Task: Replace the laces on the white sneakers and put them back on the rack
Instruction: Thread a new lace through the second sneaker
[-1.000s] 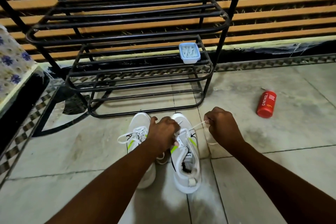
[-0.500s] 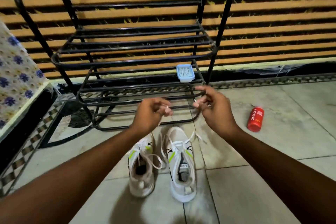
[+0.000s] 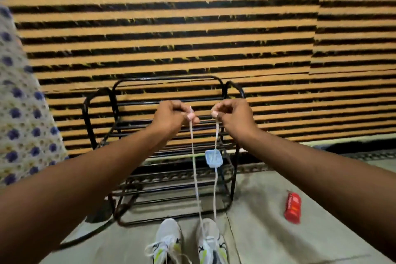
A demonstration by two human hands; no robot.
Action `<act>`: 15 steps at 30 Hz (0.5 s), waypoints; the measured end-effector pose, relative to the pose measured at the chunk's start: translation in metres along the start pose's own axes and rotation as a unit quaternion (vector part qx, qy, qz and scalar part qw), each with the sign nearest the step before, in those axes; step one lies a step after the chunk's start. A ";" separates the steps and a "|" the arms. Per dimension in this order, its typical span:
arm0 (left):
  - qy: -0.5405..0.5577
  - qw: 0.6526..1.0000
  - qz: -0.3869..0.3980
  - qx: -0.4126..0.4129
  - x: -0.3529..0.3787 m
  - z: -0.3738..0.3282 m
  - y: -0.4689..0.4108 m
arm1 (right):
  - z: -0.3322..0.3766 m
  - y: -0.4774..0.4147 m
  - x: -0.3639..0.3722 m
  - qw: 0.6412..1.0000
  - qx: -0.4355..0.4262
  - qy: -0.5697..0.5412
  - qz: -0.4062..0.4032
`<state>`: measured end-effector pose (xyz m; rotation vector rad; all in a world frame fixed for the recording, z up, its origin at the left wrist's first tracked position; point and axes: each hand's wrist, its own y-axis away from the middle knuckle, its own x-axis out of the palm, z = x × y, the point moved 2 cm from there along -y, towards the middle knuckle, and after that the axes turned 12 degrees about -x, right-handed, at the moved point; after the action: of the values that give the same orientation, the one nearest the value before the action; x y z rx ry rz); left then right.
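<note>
Two white sneakers with yellow-green accents stand side by side on the floor at the bottom edge, the left sneaker (image 3: 166, 240) and the right sneaker (image 3: 210, 240). A white lace (image 3: 195, 178) runs up from the right sneaker in two taut strands. My left hand (image 3: 171, 118) pinches the left strand's end, and my right hand (image 3: 232, 117) pinches the right strand's end. Both hands are raised high in front of the black metal rack (image 3: 171, 180). The left sneaker has its lace threaded, with a loose loop at its side.
A small light-blue box (image 3: 213, 158) sits on a rack shelf. A red can (image 3: 292, 207) lies on the tiled floor to the right. A striped orange-and-black wall stands behind the rack, and a floral cloth (image 3: 21, 124) hangs at the left.
Both hands have risen from the right sneaker to well above it, drawing the two lace ends up until they are taut. The camera has tilted upward.
</note>
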<state>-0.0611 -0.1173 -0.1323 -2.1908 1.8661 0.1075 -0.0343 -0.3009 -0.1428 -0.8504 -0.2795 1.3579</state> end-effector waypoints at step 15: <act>-0.016 1.000 -0.007 -0.026 -0.001 0.001 0.002 | 0.025 0.012 0.017 0.991 0.023 -0.025 -0.127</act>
<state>-0.0631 -0.1169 -0.1332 -2.2233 1.8500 0.1883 -0.0549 -0.2756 -0.1384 -0.7156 -0.3814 1.1439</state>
